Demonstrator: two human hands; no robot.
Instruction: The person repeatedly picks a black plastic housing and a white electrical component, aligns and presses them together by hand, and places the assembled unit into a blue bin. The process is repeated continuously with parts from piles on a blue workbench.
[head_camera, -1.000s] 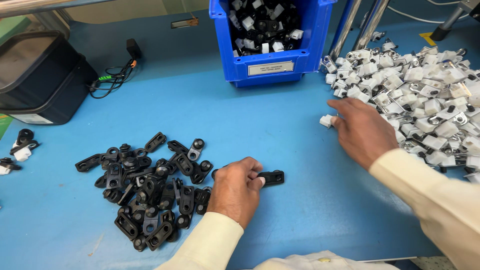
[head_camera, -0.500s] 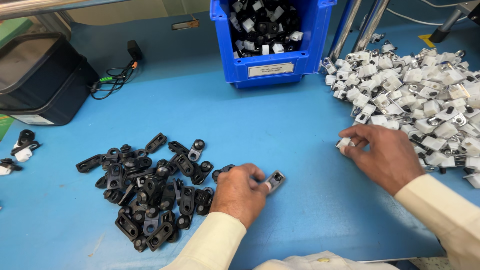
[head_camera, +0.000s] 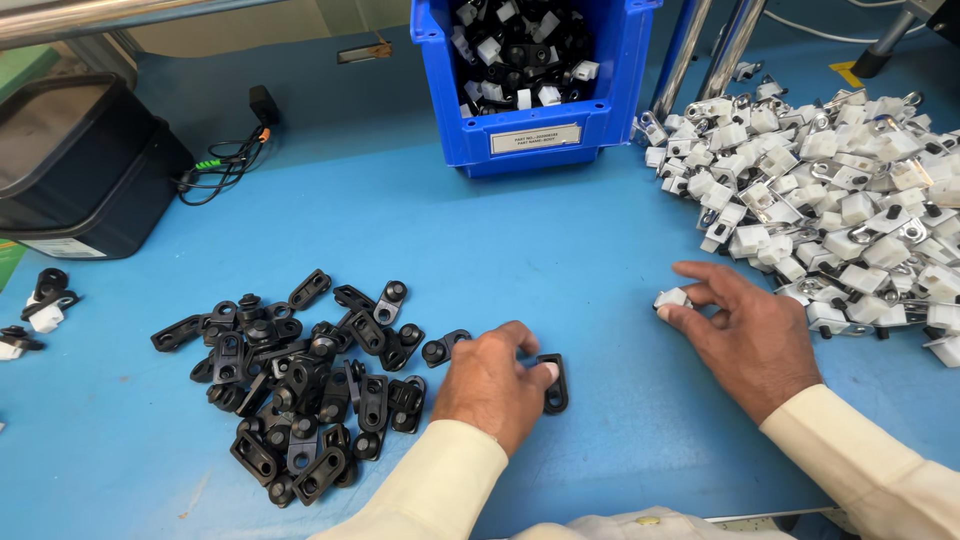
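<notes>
My left hand (head_camera: 490, 385) rests on the blue table and pinches a small black flat clip (head_camera: 554, 384) at its right side. A heap of the same black clips (head_camera: 300, 385) lies just left of it. My right hand (head_camera: 745, 335) is to the right, its fingertips closed on a small white block piece (head_camera: 671, 298). Right behind that hand spreads a big pile of white and metal pieces (head_camera: 840, 210).
A blue bin (head_camera: 600, 115) with mixed black and white parts stands at the back centre. A black box (head_camera: 75, 170) and a black cable (head_camera: 230, 160) are at the back left. A few stray parts (head_camera: 40, 305) lie at the left edge. Metal poles (head_camera: 715, 45) rise beside the bin.
My right hand has drawn away from the white pile toward the middle, carrying the white piece. My left hand has turned the black clip from flat sideways to nearly upright lengthwise.
</notes>
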